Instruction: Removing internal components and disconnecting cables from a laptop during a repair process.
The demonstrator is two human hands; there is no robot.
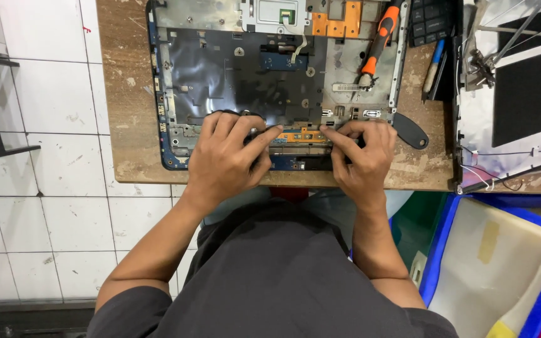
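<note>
An opened laptop base [239, 69] with dark inner cover and blue edges lies on a worn wooden bench [126, 94]. My left hand [226, 159] rests on its near edge, fingers curled over a black part and pointing right. My right hand [361, 156] sits beside it, fingertips pressing on the orange strip [302, 134] near the front edge. The fingertips of both hands almost meet over that strip. What lies under the palms is hidden.
An orange-handled screwdriver [377, 40] lies on the laptop's right side. A black pick-shaped tool [411, 130] and a pen [433, 62] lie to the right. A detached laptop lid [515, 94] with loose cables fills the far right. Blue bins [502, 263] stand below.
</note>
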